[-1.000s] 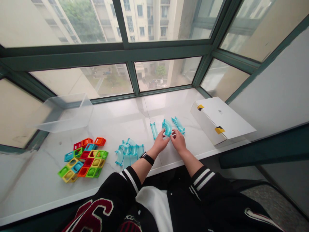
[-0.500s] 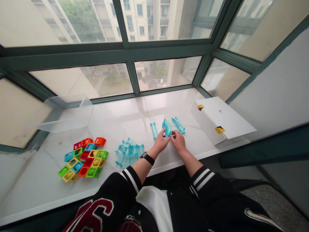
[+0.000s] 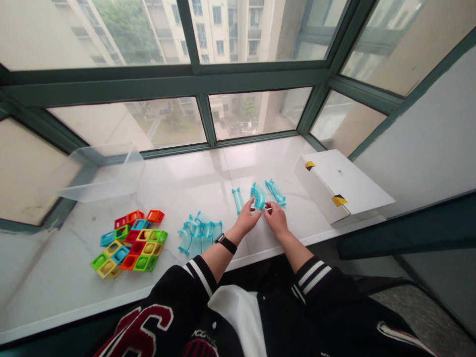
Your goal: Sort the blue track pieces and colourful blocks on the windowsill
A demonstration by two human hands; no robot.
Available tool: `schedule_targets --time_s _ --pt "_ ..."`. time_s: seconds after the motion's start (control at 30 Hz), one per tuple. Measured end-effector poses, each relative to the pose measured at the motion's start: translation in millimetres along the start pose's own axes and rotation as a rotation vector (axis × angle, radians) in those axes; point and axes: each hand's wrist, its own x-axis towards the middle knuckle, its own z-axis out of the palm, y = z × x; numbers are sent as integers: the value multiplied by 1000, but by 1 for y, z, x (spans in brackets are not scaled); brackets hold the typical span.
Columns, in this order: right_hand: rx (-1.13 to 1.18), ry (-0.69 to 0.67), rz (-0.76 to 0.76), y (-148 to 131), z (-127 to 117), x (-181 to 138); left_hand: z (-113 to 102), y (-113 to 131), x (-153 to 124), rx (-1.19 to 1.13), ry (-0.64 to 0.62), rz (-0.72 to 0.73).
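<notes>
Translucent blue curved track pieces (image 3: pixel 257 194), seemingly stacked, lie on the white ledge between my hands. My left hand (image 3: pixel 247 219) has its fingertips at their near left side, with finger and thumb bent around that edge. From the right, my right hand (image 3: pixel 275 218) pinches the near end of the curve; its fingertips partly hide that end. Left of the curve lies a straight blue track piece (image 3: pixel 237 200), apart from my fingers. More straight blue track pieces (image 3: pixel 275 192) lie just beyond my right hand. A spread of blue track pieces (image 3: pixel 201 230) rests beside my left wrist.
Colourful square blocks (image 3: pixel 134 243) stand grouped on the left of the ledge (image 3: pixel 178 183). Behind them is a clear plastic bin (image 3: pixel 107 181). A white box (image 3: pixel 344 183) with yellow-black tape sits at the right. Green window frames (image 3: pixel 260 77) border the back.
Both hands stay at the curved track pieces with almost no movement. The whole view has shifted very slightly.
</notes>
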Motion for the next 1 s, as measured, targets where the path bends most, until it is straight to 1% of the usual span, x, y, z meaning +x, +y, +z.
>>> schedule_targets --time_s 0.07,0.13,0.2,0.27,0.33,0.4,0.47,0.5,0.53,0.6,0.67,0.73,0.8,0.87,1.0 --pt "1 0 2 3 -2 -5 -14 7 -6 -11 -18 22" --pt "9 -6 -10 7 -6 -11 -38 14 -15 -24 -34 59" --pt "33 -27 -29 12 -11 -18 -73 20 -28 -38 -22 96" --pt "61 -57 -48 15 -16 -25 -115 23 -46 -39 5 91" --pt "76 -77 -61 15 -20 -32 -156 20 -68 -10 84 60" --pt "80 -93 -72 11 -21 -39 -190 12 -95 26 199 21" --pt "86 -127 -89 3 -17 -46 -214 -2 -124 32 314 -15" --pt "95 -154 -102 -2 -14 -51 -221 -10 -139 23 361 -42" --pt "108 -190 -118 -9 -10 -55 -226 -19 -153 16 391 -73" --pt "141 -282 -157 -24 0 -65 -227 -37 -179 14 452 -135" --pt "169 -392 -204 -43 11 -75 -222 -53 -198 7 477 -181" --pt "174 -512 -267 -61 22 -86 -212 -62 -211 -4 474 -197" --pt "137 -617 -337 -77 32 -97 -199 -64 -217 11 442 -177" --pt "59 -682 -391 -89 40 -105 -185 -58 -219 81 386 -114" --pt "-75 -705 -449 -98 50 -114 -160 -45 -218 291 196 62"
